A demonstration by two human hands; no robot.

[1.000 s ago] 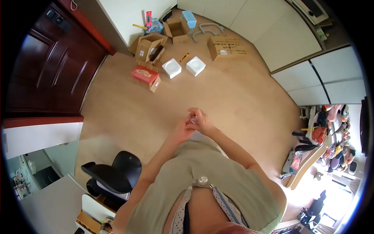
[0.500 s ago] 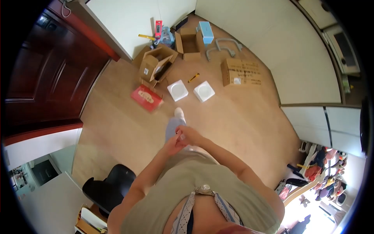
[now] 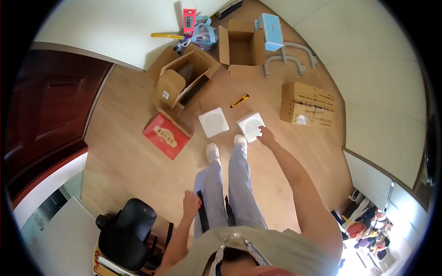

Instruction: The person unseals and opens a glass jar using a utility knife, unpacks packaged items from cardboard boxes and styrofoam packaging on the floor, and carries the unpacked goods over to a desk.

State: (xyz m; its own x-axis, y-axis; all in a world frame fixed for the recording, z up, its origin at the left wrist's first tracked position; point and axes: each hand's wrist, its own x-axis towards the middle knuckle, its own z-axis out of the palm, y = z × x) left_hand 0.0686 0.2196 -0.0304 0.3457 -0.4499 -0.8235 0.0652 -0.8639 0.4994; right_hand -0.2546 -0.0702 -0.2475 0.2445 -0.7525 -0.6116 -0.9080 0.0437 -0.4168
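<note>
A person in pale blue trousers leaned over a wooden floor, the right hand (image 3: 265, 135) reaching to the near edge of a white foam block (image 3: 251, 126), fingers partly extended; whether they touched or pinched it could not be told from the room. The left hand (image 3: 191, 203) hung beside the thigh, loosely curled, its grip too blurred to make out. Ahead of the left hand lay a second foam block (image 3: 213, 122) and a red box (image 3: 166, 136). Beyond the right hand were a yellow cutter (image 3: 239, 100) and, farther to its right, a taped carton (image 3: 307, 105).
</note>
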